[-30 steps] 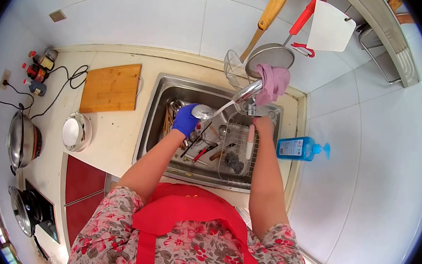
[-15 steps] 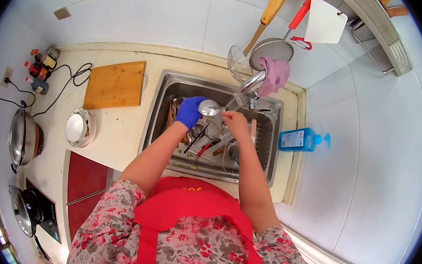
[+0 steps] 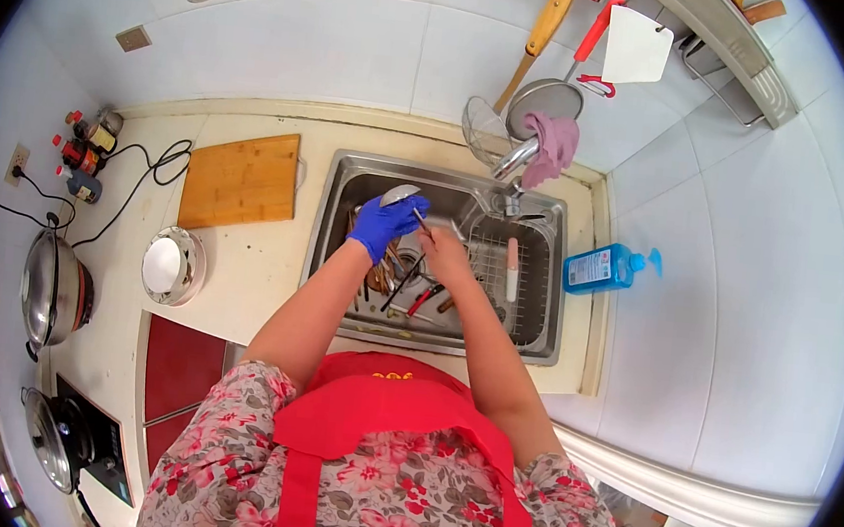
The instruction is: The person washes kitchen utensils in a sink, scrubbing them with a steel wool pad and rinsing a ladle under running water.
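Note:
My left hand [image 3: 385,226], in a blue glove, closes around a metal ladle [image 3: 400,194] just below its shiny bowl. Bare and closed, my right hand [image 3: 446,256] grips the ladle's thin handle lower down. Both hands are over the steel sink [image 3: 351,162]. Beneath them lies a heap of cutlery and utensils, among them a red-handled tool [image 3: 424,300]; my forearms and hands hide part of it. A pink-handled knife [image 3: 512,269] rests on the wire rack [image 3: 488,259] at the sink's right side.
A faucet [image 3: 517,159] with a pink cloth [image 3: 552,149] draped on it stands behind the sink. Left are a cutting board [image 3: 239,181] and stacked bowls [image 3: 173,266]. A blue soap bottle [image 3: 602,269] is right. Strainers [image 3: 546,109] hang above.
The ladle has turned, its bowl tipping and shifting left. My right hand has moved left and down onto its handle. Water no longer shows running from the faucet, and the pink-handled knife is now fully visible.

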Tool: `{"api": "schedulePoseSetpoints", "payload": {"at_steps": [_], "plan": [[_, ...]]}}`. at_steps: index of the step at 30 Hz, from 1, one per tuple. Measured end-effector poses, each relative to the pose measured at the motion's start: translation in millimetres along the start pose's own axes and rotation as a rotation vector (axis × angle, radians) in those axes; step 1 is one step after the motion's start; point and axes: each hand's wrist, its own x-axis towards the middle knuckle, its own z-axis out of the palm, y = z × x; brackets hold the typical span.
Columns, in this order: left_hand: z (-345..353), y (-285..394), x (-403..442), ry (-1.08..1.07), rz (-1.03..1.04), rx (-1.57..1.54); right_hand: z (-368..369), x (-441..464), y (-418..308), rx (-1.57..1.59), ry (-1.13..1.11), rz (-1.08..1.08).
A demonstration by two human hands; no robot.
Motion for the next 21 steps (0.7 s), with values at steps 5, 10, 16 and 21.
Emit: {"api": "schedulePoseSetpoints", "payload": {"at_steps": [5,10,16,21], "plan": [[-56,-51,21,-0.060,-0.036,0.547,-19,-10,-3,0.016,-0.076,0.188],[-69,-66,5,-0.011,-0.112,0.872,-27,-20,-4,-0.312,0.052,0.181],[-59,-52,-11,0.050,-0.065,1.062,-34,-29,-16,-0.300,0.130,0.176],[-57,-45,-17,0.043,-0.117,1.084,-39,-33,-25,-0.311,0.177,0.184]]}}
